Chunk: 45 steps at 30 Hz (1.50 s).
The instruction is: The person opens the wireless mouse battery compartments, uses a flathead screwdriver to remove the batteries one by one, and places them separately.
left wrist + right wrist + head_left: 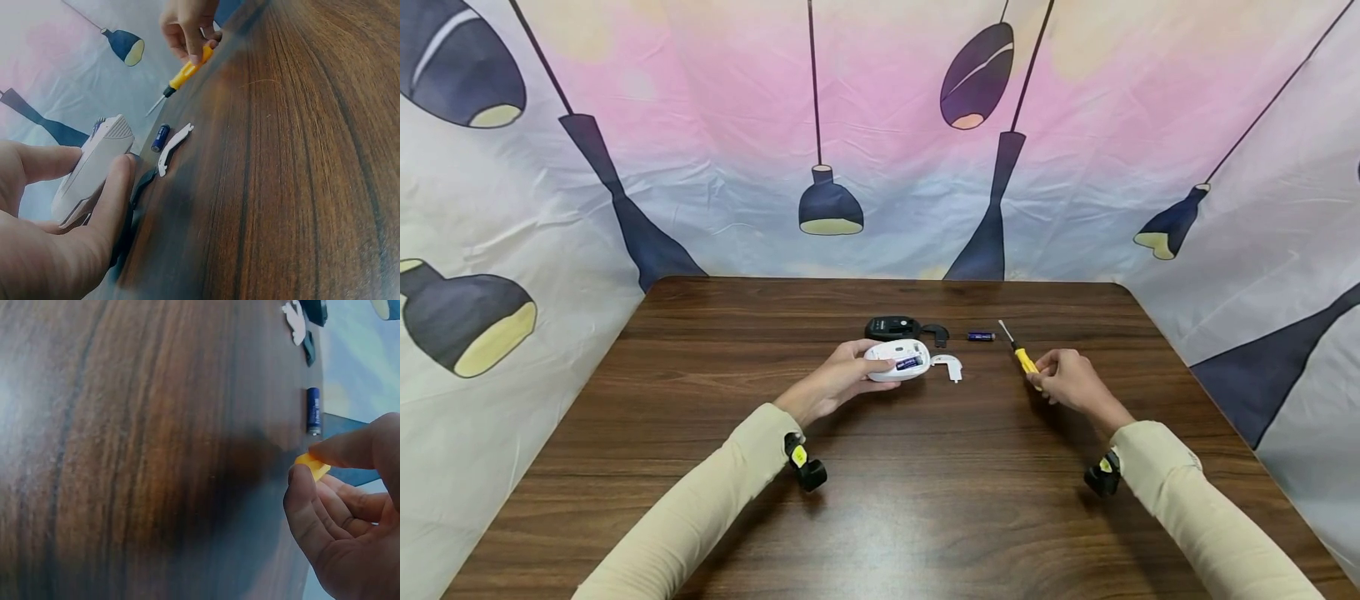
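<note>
My left hand [838, 379] grips a white computer mouse [880, 372], underside up, thumb on top and fingers beneath. A blue battery [909, 363] shows in the mouse's open compartment. On the right, my right hand [1070, 381] pinches the yellow handle of a screwdriver [1025, 360], whose metal tip points away from me. The left wrist view shows the screwdriver [187, 74] angled down toward the table, and the white mouse [97, 169] edge-on. In the right wrist view, only the yellow handle's end [312, 466] shows between thumb and fingers.
Behind the white mouse lies a black mouse [891, 327], also underside up. A black cover [936, 334] and a white cover [950, 365] lie to the right. Another blue battery [981, 337] rests near the screwdriver tip. A patterned cloth hangs behind the wooden table [737, 333].
</note>
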Each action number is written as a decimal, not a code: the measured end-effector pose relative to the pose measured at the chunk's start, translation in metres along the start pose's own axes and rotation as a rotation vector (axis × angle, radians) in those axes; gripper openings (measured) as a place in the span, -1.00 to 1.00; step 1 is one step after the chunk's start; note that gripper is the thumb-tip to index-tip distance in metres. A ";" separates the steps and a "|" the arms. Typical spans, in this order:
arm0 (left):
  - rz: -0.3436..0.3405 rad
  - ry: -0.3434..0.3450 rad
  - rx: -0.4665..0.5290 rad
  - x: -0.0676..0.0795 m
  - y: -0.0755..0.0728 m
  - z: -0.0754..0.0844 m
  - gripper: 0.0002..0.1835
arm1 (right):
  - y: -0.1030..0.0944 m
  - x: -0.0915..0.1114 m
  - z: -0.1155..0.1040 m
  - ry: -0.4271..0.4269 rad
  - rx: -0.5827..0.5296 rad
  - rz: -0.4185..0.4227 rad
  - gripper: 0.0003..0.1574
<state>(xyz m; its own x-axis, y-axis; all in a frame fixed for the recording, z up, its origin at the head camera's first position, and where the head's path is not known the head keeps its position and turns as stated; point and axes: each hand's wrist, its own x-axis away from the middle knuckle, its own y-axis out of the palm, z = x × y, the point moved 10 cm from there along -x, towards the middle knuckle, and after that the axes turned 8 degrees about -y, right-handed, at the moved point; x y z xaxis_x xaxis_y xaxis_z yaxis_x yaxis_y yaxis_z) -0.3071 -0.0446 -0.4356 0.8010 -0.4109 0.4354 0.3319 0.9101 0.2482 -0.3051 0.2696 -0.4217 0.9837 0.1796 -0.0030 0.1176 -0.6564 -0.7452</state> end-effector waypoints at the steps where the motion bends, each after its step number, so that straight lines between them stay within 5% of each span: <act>1: -0.001 0.000 0.000 0.000 0.000 0.000 -0.45 | 0.001 0.000 0.003 0.013 -0.002 0.004 -0.72; 8: -0.016 0.007 0.006 0.002 0.002 0.000 -0.44 | 0.006 -0.002 0.015 0.080 -0.032 0.014 -0.72; 25: -0.012 -0.005 0.006 -0.001 0.002 -0.004 -0.46 | 0.001 -0.005 0.011 0.083 -0.019 0.035 -0.59; 35: -0.025 0.006 0.025 -0.001 0.002 -0.002 -0.47 | -0.013 -0.006 -0.019 -0.020 0.042 0.040 -0.66; 45: -0.021 0.008 0.015 -0.001 0.002 -0.001 -0.45 | 0.018 -0.010 -0.060 -0.254 0.018 -0.020 -0.93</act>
<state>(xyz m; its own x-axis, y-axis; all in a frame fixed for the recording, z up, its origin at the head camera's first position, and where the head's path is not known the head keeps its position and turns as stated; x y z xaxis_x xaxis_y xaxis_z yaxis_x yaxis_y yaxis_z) -0.3065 -0.0426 -0.4362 0.7979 -0.4294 0.4230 0.3415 0.9003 0.2698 -0.3048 0.2117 -0.3946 0.9153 0.3723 -0.1533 0.1323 -0.6378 -0.7587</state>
